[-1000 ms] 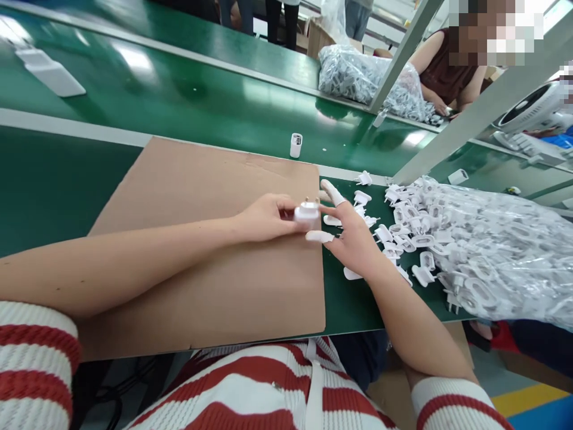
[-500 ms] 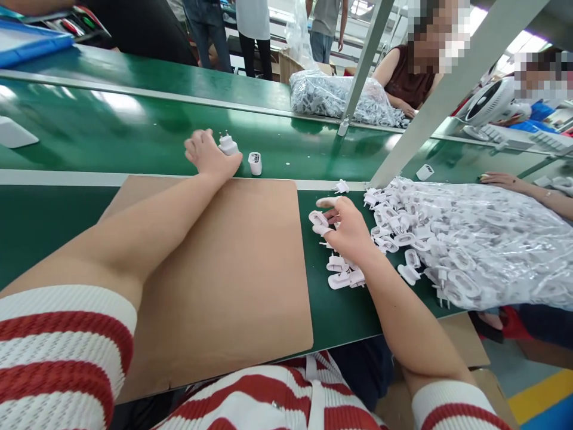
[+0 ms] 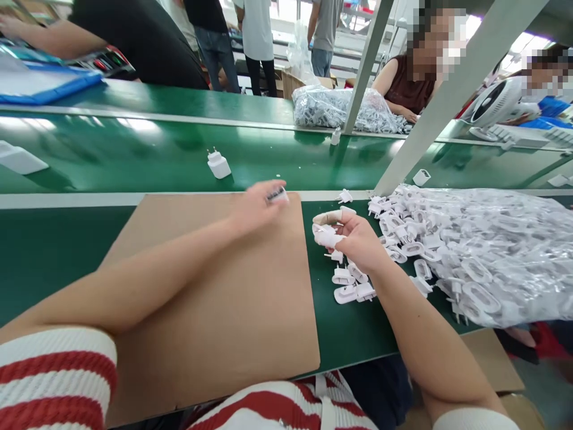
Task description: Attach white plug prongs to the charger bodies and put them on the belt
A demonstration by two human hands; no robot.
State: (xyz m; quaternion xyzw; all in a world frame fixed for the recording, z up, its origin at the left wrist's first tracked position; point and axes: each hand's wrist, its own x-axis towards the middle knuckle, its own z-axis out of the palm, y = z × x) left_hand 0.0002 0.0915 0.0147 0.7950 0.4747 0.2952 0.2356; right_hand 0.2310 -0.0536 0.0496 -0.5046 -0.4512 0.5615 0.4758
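Note:
My left hand (image 3: 253,208), slightly blurred, is closed on a white charger housing (image 3: 279,196) whose dark inner parts show at one end. It hovers over the far edge of a brown cardboard sheet (image 3: 215,316). Fingertip covers are on my right hand (image 3: 360,242), which pinches a white plug cover (image 3: 326,235) above the green table. Below it lie several loose white plug covers (image 3: 344,276). A white charger with two pins (image 3: 218,165) rests on the green conveyor belt (image 3: 161,158) beyond the sheet.
A clear plastic bag of white plug covers (image 3: 496,251) spills out at the right. A slanted metal post (image 3: 416,146) rises beside it. Another white charger (image 3: 20,158) lies far left on the belt, and a housing (image 3: 421,177) sits behind the bag. Co-workers stand or sit across the line.
My left hand has let go of the pinned charger on the belt, picked up the open-ended housing and moved right and nearer. My right hand keeps the plug cover and has shifted little.

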